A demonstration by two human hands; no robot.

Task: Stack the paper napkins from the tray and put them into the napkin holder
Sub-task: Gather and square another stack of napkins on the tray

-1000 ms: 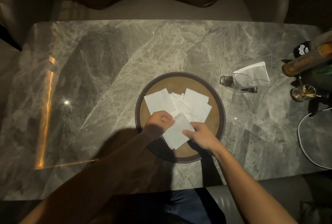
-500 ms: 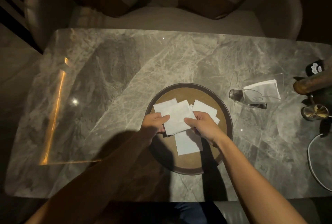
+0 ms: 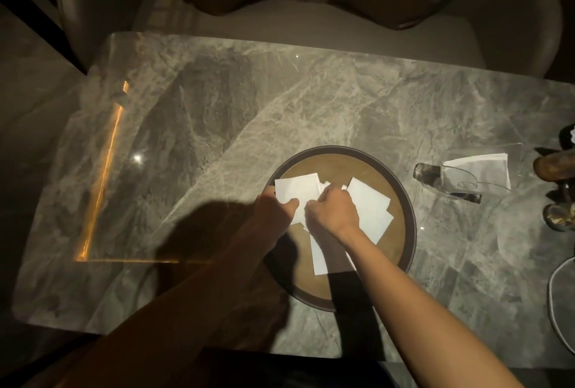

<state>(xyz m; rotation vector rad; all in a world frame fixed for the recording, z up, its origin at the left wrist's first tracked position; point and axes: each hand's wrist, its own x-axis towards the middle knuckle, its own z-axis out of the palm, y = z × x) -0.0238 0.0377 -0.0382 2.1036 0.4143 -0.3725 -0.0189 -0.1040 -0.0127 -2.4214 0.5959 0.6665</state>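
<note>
Tray (image 3: 401, 232): round, brown with a darker rim, sat right of centre in the frame on the grey marble table (image 3: 217, 126).
Napkins (image 3: 368, 204): white squares, loose and overlapping all over the tray. One lay at the upper left of the tray, a couple fanned out on its right side, and one poked out lower down, under the right wrist.
Left hand (image 3: 273, 208): came in from the lower left, over the tray's left edge, fingers closed on the lower edge of the upper-left napkin (image 3: 297, 190), thumb on top.
Right hand (image 3: 333, 210): knuckles up, just beside the left one and pretty much touching it. Fingers were curled down onto the middle of the napkin pile, looked like pinching paper, but which sheet I honestly couldn't tell since the hand covered it.
Holder (image 3: 476, 174): clear plastic, right of the tray and apart from it, with some napkins already standing in it.
Right edge of frame: a few dark things, too cut off to make out, plus a pale cable (image 3: 557, 310) looping at the lower right.
Top of frame: a cushioned seat (image 3: 311, 20) behind the table.
Lighting: dim, with an orange reflection (image 3: 102, 176) streaked down the left of the table.
</note>
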